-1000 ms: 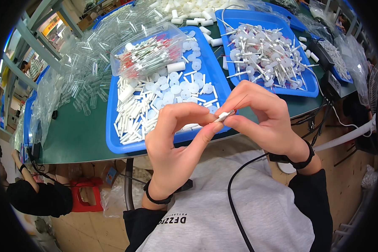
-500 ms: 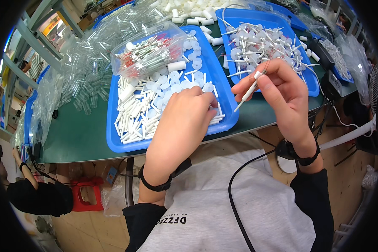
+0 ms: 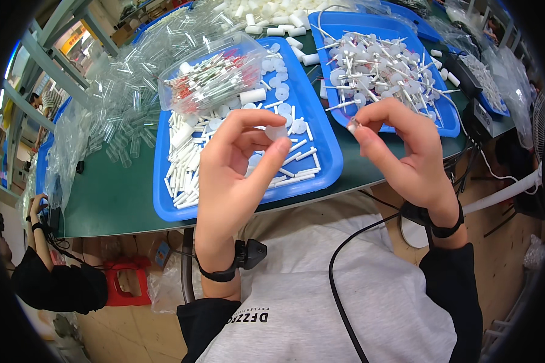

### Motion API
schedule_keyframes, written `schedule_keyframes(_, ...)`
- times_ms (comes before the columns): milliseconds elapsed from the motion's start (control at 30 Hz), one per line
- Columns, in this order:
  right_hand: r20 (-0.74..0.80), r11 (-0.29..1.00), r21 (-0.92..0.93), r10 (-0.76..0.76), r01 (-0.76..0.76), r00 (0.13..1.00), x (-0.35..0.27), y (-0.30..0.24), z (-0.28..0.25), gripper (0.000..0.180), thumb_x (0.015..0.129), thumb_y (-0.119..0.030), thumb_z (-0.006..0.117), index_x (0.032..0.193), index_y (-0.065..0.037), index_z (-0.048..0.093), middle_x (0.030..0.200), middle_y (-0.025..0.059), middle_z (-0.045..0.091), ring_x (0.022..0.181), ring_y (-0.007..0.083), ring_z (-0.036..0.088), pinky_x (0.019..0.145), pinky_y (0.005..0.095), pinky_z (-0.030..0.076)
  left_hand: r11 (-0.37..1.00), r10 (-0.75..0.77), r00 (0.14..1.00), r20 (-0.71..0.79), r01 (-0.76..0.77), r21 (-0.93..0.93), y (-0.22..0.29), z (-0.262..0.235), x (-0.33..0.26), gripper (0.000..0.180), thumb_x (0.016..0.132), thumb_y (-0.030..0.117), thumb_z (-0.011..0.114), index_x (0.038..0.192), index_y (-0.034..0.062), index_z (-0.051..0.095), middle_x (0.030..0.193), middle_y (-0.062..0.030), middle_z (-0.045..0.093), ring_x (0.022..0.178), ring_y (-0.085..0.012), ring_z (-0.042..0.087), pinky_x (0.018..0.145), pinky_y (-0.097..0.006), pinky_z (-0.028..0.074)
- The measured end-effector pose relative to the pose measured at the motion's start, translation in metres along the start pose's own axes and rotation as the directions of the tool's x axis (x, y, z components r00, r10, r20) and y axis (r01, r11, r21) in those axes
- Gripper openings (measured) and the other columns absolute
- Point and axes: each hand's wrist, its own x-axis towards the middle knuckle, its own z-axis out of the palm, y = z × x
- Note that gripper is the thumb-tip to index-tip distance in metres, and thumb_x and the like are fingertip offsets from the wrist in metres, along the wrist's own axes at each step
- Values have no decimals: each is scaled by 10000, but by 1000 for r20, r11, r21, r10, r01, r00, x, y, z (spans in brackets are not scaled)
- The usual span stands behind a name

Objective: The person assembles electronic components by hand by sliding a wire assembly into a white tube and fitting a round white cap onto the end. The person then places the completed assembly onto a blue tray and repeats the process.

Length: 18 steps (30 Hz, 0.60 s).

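My left hand is raised over the near blue tray, with a translucent round disc pinched between thumb and fingertips. To its right, my right hand pinches a thin white rod, seen almost end-on now, so most of it is hidden. The near tray holds loose white tubes, more translucent discs and thicker white cylinders. A clear plastic box of thin red and green wired parts rests on the tray's far part.
A second blue tray at the right holds rods with discs on them. Clear plastic tubes are heaped at the left, and white cylinders at the back. A black cable hangs before me. Another person sits at far left.
My left hand has lifted out of the near tray with a disc in its fingers. The rod in my right hand has turned from slanting down to nearly end-on.
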Motion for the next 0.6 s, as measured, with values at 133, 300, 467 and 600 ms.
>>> schedule_keyframes(133, 55, 998, -33, -48, 50, 997, -1, -5, 1, 92, 832, 30, 634, 924, 24, 638, 775, 58, 595, 657, 116, 527, 620, 245, 422, 995, 33, 999, 1, -33, -89, 2, -4, -3, 226, 888, -41, 614, 1109, -44, 568, 1074, -137, 636, 895, -175, 668, 798, -288, 540)
schedule_keyframes(300, 90, 986, -107, -120, 130, 989, -1, -5, 2, 124, 808, 39, 652, 929, 10, 647, 762, 59, 593, 627, 127, 518, 574, 250, 404, 917, -24, 997, 78, 53, -395, 3, -5, -1, 281, 933, -18, 549, 1208, -45, 499, 1204, -293, 598, 963, -256, 683, 844, -338, 552)
schedule_keyframes(467, 60, 980, -107, -164, 169, 985, -1, -5, 8, 97, 801, 3, 681, 882, -13, 629, 678, 66, 520, 599, 178, 505, 531, 290, 400, 920, 10, 986, 164, 55, -388, 2, -7, -3, 268, 964, 49, 523, 1214, -46, 497, 1212, -309, 591, 961, -267, 682, 850, -360, 548)
schedule_keyframes(600, 106, 970, -141, -182, 196, 977, 0, -1, 7, 126, 799, 30, 682, 916, -7, 655, 743, 43, 598, 601, 137, 492, 544, 257, 385, 924, 22, 978, 206, 59, -378, 1, -8, -3, 269, 977, 83, 507, 1217, -39, 502, 1201, -294, 605, 964, -262, 680, 853, -364, 543)
